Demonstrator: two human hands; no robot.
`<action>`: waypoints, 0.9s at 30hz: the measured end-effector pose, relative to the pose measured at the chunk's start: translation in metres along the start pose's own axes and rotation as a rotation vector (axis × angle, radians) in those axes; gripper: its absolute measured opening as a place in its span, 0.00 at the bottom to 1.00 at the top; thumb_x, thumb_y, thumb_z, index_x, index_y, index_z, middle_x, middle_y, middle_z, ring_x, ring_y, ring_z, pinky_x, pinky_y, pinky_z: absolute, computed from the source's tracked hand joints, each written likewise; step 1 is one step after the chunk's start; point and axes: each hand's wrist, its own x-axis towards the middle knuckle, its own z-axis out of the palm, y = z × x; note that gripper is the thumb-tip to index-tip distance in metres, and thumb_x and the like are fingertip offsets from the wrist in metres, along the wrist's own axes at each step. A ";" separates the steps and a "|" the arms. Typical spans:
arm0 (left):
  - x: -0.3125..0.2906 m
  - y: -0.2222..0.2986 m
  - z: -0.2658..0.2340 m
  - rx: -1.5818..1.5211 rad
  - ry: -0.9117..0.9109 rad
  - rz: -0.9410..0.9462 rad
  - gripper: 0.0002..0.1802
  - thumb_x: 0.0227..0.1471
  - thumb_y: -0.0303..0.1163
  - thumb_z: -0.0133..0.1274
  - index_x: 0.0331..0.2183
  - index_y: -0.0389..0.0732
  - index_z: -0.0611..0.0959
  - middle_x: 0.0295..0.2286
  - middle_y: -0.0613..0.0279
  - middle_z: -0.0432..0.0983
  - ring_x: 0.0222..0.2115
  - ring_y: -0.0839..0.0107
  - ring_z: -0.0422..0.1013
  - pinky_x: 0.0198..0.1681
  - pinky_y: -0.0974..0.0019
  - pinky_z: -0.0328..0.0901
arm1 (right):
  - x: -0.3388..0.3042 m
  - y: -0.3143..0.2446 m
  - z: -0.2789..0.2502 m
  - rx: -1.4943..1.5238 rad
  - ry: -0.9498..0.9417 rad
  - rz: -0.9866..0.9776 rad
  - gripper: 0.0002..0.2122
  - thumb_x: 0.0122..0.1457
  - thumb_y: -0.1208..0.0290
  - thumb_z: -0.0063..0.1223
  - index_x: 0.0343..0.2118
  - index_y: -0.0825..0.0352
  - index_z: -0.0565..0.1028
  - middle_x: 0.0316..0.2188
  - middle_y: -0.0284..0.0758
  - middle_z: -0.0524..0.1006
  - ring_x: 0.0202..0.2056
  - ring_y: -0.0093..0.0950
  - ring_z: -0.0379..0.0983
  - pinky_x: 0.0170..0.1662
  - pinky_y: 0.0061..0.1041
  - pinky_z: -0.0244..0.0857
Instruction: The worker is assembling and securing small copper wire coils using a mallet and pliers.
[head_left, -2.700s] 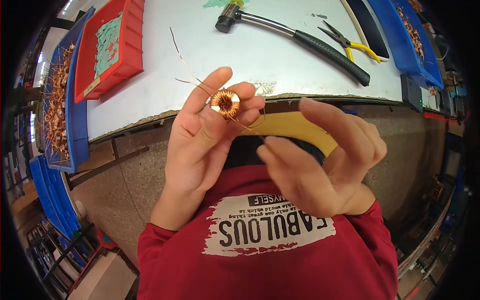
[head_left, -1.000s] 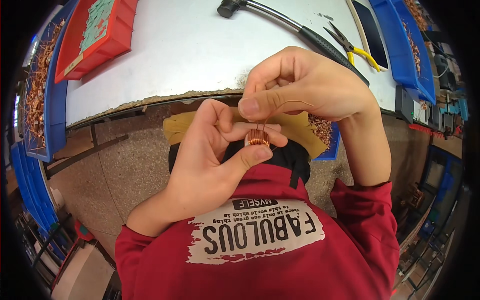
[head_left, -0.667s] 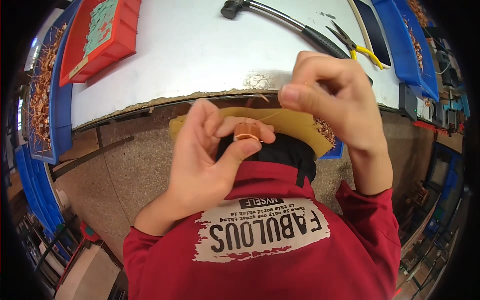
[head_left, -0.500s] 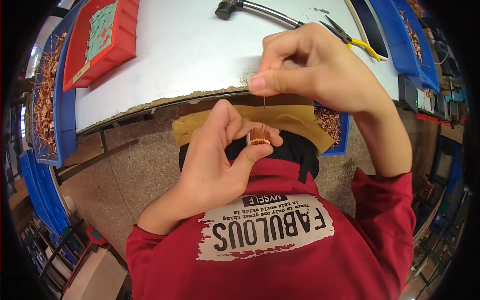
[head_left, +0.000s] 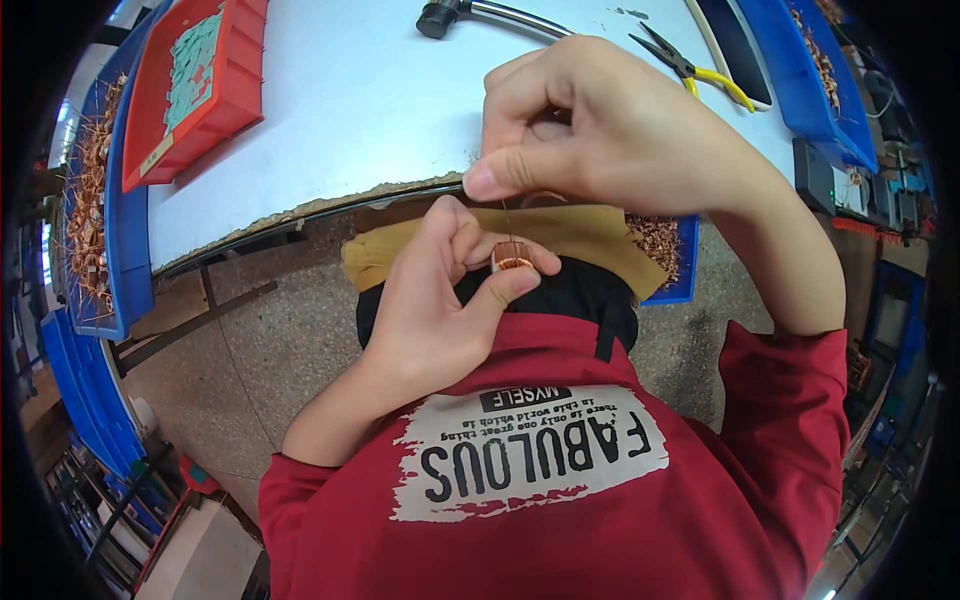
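Observation:
Between the thumb and fingers of my left hand (head_left: 440,300) sits a small copper coil (head_left: 513,256), its turns wound closely around a core with a pale side. A thin copper wire (head_left: 507,217) rises from the coil toward my right hand (head_left: 560,130). The right thumb and forefinger are pinched together on that wire, just above the near edge of the table. Both hands are in front of my body, the right one higher and farther out. Part of the wire is hidden behind the right fingers.
On the white table (head_left: 340,90) lie a hammer (head_left: 490,14) and yellow-handled pliers (head_left: 690,68). A red bin (head_left: 245,75) with green pieces stands left, by a blue bin (head_left: 125,230) of copper-wire parts. Another blue bin (head_left: 810,95) is right; a blue container (head_left: 684,265) of copper scraps sits below the table edge.
My right hand has moved left with the wire, and the wire now runs closer over the coil. The left hand keeps its hold on the coil and has barely shifted.

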 end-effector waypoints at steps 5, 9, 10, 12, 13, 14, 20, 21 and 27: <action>0.003 -0.001 -0.008 -0.148 -0.039 0.023 0.18 0.50 0.16 0.46 0.26 0.44 0.55 0.32 0.50 0.74 0.41 0.66 0.71 0.42 0.72 0.65 | -0.004 0.001 -0.001 -0.007 0.061 0.062 0.05 0.47 0.75 0.60 0.22 0.70 0.76 0.22 0.27 0.70 0.20 0.16 0.59 0.23 0.12 0.51; 0.001 0.000 -0.013 -0.309 0.011 0.123 0.17 0.52 0.17 0.46 0.27 0.44 0.54 0.36 0.46 0.74 0.42 0.64 0.70 0.45 0.70 0.64 | -0.015 0.019 0.015 -0.060 0.350 -0.146 0.06 0.46 0.76 0.59 0.28 0.70 0.75 0.28 0.30 0.71 0.24 0.19 0.62 0.26 0.15 0.54; 0.000 0.001 -0.014 -0.366 0.043 0.166 0.17 0.52 0.18 0.46 0.27 0.44 0.54 0.37 0.45 0.74 0.43 0.63 0.70 0.46 0.69 0.63 | -0.020 0.025 0.024 -0.097 0.487 -0.270 0.08 0.46 0.76 0.59 0.30 0.70 0.75 0.30 0.31 0.71 0.26 0.20 0.63 0.27 0.16 0.55; 0.000 0.001 -0.016 -0.415 0.079 0.216 0.17 0.53 0.19 0.46 0.28 0.45 0.54 0.38 0.44 0.74 0.43 0.63 0.70 0.47 0.69 0.63 | -0.032 0.028 0.039 -0.172 0.577 -0.416 0.12 0.46 0.76 0.58 0.35 0.68 0.74 0.35 0.32 0.71 0.30 0.24 0.64 0.31 0.20 0.57; 0.001 0.001 -0.015 -0.419 0.106 0.245 0.17 0.53 0.19 0.46 0.27 0.45 0.54 0.39 0.43 0.73 0.44 0.62 0.69 0.48 0.68 0.62 | -0.040 0.026 0.049 -0.211 0.532 -0.437 0.14 0.46 0.75 0.58 0.38 0.67 0.73 0.37 0.33 0.70 0.32 0.27 0.65 0.35 0.23 0.58; 0.002 0.001 -0.014 -0.420 0.131 0.273 0.16 0.53 0.20 0.46 0.27 0.45 0.55 0.40 0.43 0.73 0.44 0.61 0.68 0.49 0.67 0.61 | -0.043 0.027 0.059 -0.208 0.537 -0.447 0.14 0.46 0.75 0.58 0.38 0.67 0.73 0.37 0.33 0.70 0.32 0.27 0.65 0.35 0.23 0.58; 0.002 0.001 -0.015 -0.537 0.144 0.209 0.14 0.55 0.24 0.46 0.26 0.46 0.58 0.42 0.42 0.72 0.48 0.59 0.65 0.54 0.63 0.55 | -0.046 0.032 0.067 -0.456 0.510 -0.461 0.09 0.47 0.72 0.58 0.32 0.65 0.74 0.30 0.31 0.71 0.30 0.26 0.63 0.42 0.30 0.53; 0.002 0.001 -0.016 -0.576 0.134 0.171 0.14 0.55 0.25 0.47 0.25 0.46 0.58 0.42 0.42 0.72 0.48 0.59 0.65 0.55 0.62 0.53 | -0.046 0.033 0.067 -0.468 0.503 -0.481 0.08 0.47 0.72 0.58 0.31 0.65 0.74 0.29 0.30 0.71 0.30 0.26 0.62 0.43 0.31 0.52; 0.003 -0.007 -0.017 -0.671 0.052 0.070 0.12 0.55 0.28 0.47 0.24 0.46 0.61 0.43 0.44 0.71 0.50 0.58 0.63 0.57 0.61 0.50 | -0.051 0.041 0.064 -0.675 0.597 -0.608 0.05 0.46 0.72 0.58 0.27 0.63 0.75 0.22 0.26 0.69 0.26 0.24 0.60 0.40 0.29 0.49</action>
